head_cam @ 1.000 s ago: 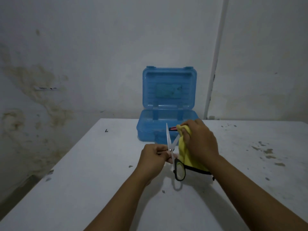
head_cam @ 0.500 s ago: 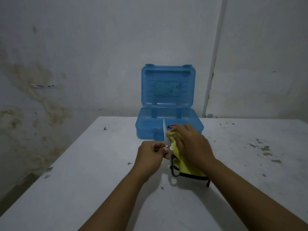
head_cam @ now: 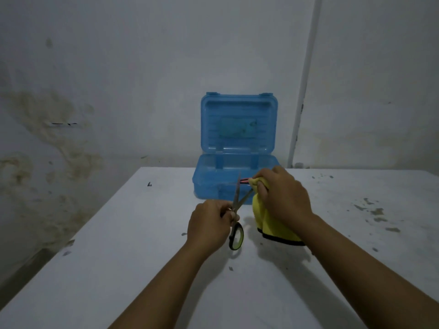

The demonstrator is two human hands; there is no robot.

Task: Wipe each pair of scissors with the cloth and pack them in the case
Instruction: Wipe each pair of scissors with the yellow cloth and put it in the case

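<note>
Both forearms reach in from the desk's (head_cam: pixel 118 269) near edge toward its middle. The left hand (head_cam: pixel 209 225) is curled round the scissors (head_cam: pixel 237 210) at the handles, knuckles up, holding them above the desk with the blades spread in a V pointing toward the far edge; one black-and-yellow handle loop hangs below the fist. The right hand (head_cam: pixel 283 198), palm down, pinches the yellow cloth (head_cam: pixel 266 224) round the tip of the right blade, fingers bent over the fold. The rest of the cloth hangs down under the wrist to the desk. The blue case (head_cam: pixel 237 138) stands at the far edge, just behind the hands, with its lid upright.
</note>
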